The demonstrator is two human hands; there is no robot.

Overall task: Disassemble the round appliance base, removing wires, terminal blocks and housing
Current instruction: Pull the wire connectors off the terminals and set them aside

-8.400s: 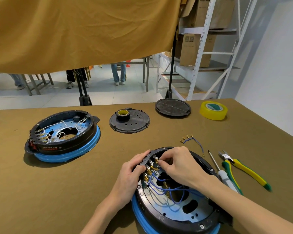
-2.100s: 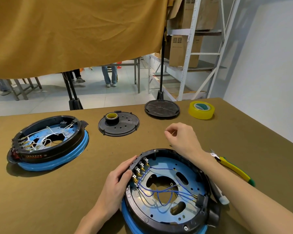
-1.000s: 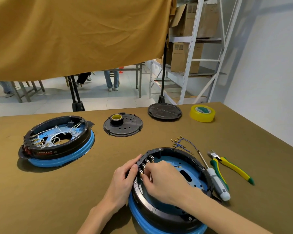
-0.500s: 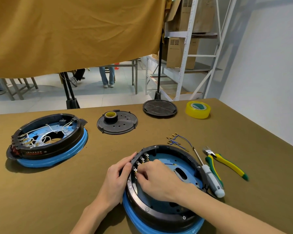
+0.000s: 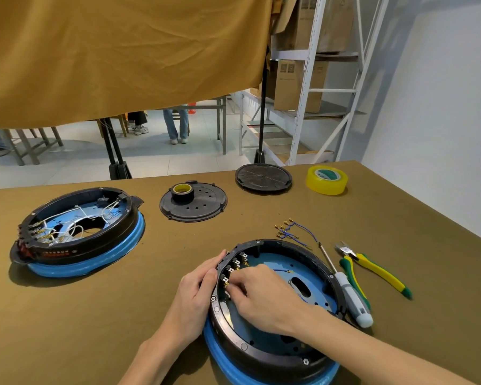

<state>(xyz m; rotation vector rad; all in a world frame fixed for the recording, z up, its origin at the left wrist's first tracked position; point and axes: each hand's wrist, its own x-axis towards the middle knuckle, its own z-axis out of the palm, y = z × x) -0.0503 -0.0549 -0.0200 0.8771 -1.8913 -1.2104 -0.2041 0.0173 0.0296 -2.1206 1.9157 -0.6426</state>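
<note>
At the near edge of the worktop [image 5: 67,329] sits the round base [image 5: 275,354], black ring on a blue rim. The left hand [image 5: 197,287] lies against its outer wall with straight fingers, steadying it. The right hand [image 5: 261,293] reaches inside, fingertips pinched at the row of terminal blocks [image 5: 233,266] by the wall; what they pinch is hidden. Loose blue wires [image 5: 292,232] lie just beyond the base. A screwdriver [image 5: 350,295] and pliers [image 5: 372,266] lie to its right. A second base [image 5: 78,232] stands well apart on the left.
</note>
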